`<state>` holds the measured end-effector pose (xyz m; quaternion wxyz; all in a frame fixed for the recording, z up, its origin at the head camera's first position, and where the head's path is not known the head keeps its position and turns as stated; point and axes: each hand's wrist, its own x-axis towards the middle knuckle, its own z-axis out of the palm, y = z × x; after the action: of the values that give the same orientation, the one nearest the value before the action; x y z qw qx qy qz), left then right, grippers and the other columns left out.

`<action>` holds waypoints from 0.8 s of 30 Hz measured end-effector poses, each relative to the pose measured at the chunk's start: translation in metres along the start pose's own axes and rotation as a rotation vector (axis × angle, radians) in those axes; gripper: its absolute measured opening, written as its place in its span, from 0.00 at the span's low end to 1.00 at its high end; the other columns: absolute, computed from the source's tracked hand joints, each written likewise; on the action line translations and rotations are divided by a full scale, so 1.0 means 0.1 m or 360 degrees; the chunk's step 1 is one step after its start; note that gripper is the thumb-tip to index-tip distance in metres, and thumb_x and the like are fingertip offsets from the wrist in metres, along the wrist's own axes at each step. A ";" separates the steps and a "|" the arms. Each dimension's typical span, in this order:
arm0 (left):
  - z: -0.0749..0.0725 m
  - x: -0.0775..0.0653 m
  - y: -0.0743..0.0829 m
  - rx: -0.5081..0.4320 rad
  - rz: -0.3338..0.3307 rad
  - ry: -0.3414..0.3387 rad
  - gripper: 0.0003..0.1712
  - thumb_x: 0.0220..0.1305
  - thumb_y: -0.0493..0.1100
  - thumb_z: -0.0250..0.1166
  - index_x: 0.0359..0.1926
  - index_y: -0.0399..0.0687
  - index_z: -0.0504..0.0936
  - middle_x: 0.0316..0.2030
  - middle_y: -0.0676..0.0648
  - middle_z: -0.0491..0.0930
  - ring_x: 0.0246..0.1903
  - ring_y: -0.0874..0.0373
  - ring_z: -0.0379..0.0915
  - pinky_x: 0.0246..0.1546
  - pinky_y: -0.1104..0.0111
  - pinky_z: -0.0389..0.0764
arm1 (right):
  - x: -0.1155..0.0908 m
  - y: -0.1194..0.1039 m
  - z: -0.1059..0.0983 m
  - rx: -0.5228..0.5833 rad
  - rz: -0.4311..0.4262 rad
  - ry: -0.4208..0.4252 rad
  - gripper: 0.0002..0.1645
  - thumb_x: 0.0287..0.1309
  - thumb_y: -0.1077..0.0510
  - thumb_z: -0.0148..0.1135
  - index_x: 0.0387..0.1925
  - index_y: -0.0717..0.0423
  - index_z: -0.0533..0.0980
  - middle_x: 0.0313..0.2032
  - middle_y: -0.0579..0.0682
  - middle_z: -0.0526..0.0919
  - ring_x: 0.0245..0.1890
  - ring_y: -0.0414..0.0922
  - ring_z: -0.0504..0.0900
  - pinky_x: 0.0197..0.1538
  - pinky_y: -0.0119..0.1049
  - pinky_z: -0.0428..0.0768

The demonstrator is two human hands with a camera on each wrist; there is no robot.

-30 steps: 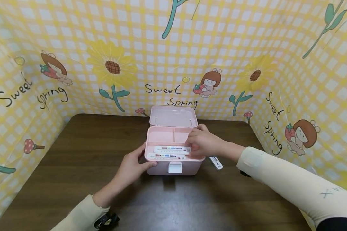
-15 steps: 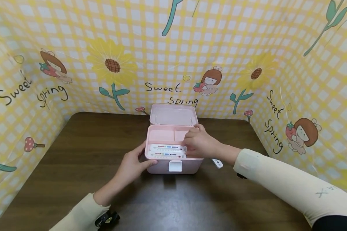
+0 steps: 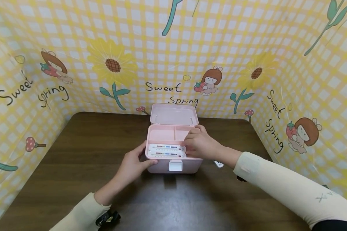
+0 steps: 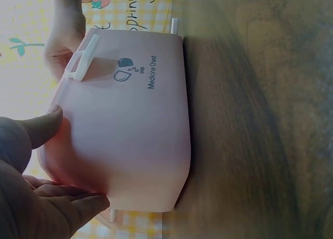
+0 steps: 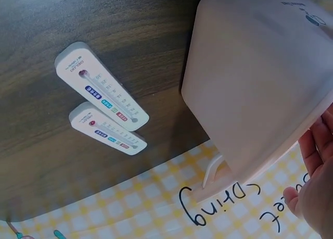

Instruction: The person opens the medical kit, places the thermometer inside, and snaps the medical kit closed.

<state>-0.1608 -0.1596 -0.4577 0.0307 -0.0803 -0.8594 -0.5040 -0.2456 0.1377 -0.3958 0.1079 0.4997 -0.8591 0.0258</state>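
A pink medicine box [image 3: 159, 166] stands with its lid [image 3: 173, 115] raised at the back. My left hand [image 3: 131, 164] grips its front left corner, thumb on the front face and fingers along the side, as the left wrist view shows. Two white thermometers, a rear one [image 3: 164, 149] and a front one [image 3: 164, 154], lie side by side in the tray's long front compartment. My right hand [image 3: 201, 143] reaches in over the right rim, fingers curled down at the thermometers' right ends. Its fingertips are hidden; I cannot tell whether they pinch one.
Outside the box on its right, two more thermometers, a nearer one [image 5: 101, 85] and a smaller-looking one [image 5: 106, 128], lie on the dark wooden table [image 3: 89, 144]. A divider [image 3: 174, 133] splits the tray's back part. Checked cloth [image 3: 162, 64] surrounds the table's back and sides.
My right hand has shifted slightly left, and the rear thermometer has slid left with it, level with the front one. The left hand keeps its hold on the box.
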 end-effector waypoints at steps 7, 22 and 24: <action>-0.01 0.00 0.02 0.0017 -0.0029 -0.0009 0.56 0.54 0.58 0.79 0.78 0.47 0.63 0.72 0.44 0.69 0.70 0.47 0.69 0.63 0.53 0.77 | -0.03 0.04 0.02 0.0088 0.0013 0.0040 0.16 0.54 0.51 0.77 0.46 0.44 0.87 0.41 0.36 0.89 0.48 0.42 0.78 0.63 0.58 0.63; 0.01 -0.01 0.05 0.0007 -0.0080 -0.0024 0.55 0.54 0.56 0.79 0.78 0.48 0.63 0.73 0.44 0.69 0.70 0.46 0.68 0.62 0.53 0.78 | -0.19 0.13 -0.11 0.0453 0.0319 0.0152 0.17 0.59 0.53 0.76 0.49 0.50 0.86 0.48 0.42 0.88 0.55 0.44 0.79 0.65 0.51 0.64; 0.01 0.00 0.04 0.0009 -0.0078 -0.0018 0.55 0.55 0.55 0.79 0.78 0.48 0.63 0.73 0.44 0.69 0.70 0.46 0.69 0.61 0.53 0.78 | -0.20 0.13 -0.16 0.0450 0.0353 0.0174 0.17 0.59 0.54 0.75 0.50 0.52 0.86 0.49 0.44 0.88 0.55 0.46 0.79 0.65 0.52 0.65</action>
<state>-0.1598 -0.1570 -0.4543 0.0137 -0.0619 -0.8627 -0.5017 -0.2448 0.1642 -0.3834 0.0797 0.4099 -0.8896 0.1852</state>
